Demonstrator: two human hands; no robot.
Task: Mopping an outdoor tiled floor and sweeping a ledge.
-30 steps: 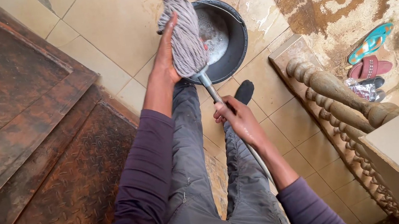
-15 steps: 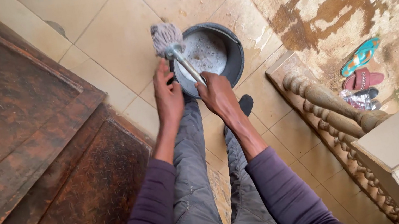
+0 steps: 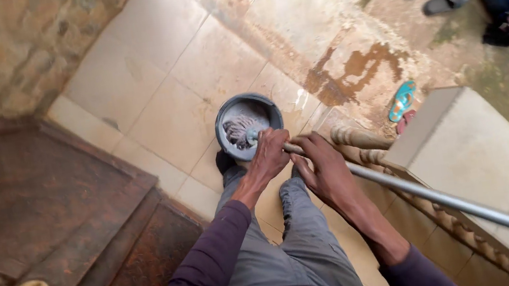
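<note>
Left hand [image 3: 271,154] and right hand [image 3: 323,167]: both gripping metal mop handle [image 3: 452,204], side by side. Mop head [image 3: 239,130]: grey strands, down inside dark round bucket [image 3: 223,111]. Bucket on beige tiled floor [image 3: 160,96]. Turquoise sandal [image 3: 402,101] lying well apart, beyond balustrade [image 3: 362,140].

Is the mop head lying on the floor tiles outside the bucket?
No, the mop head sits inside the grey bucket, with both hands gripping the metal handle.
</note>
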